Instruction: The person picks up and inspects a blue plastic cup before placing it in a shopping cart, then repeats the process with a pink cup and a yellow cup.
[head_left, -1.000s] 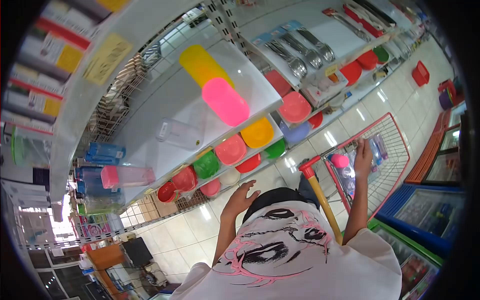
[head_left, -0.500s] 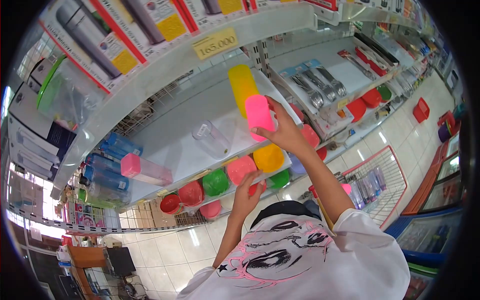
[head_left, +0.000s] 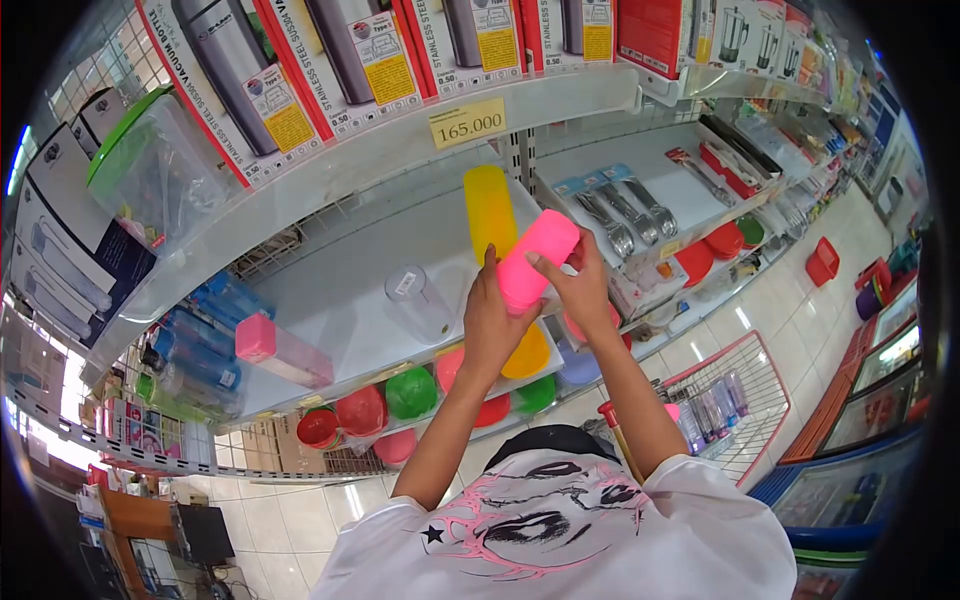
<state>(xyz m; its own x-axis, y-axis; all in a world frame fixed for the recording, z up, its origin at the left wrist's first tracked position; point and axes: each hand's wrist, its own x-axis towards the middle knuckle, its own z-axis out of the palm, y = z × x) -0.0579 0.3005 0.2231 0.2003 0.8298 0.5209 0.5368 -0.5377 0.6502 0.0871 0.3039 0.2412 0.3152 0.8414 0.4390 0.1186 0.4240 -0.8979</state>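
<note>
A bright pink plastic bottle is tilted in front of the shelf, held between both hands. My left hand closes around its lower left end. My right hand grips its right side, thumb across the front. Just behind it, a yellow bottle of similar shape stands on the white shelf. To the left are a clear plastic bottle and a clear bottle with a pink lid.
Boxed vacuum bottles line the upper shelf above a price tag. Colored bowls sit below. Packaged cutlery lies to the right. A wire shopping cart holding several bottles stands at the lower right.
My left hand has risen from the shelf edge and taken hold of the pink bottle. The bottle has moved slightly right and down and now leans to the right.
</note>
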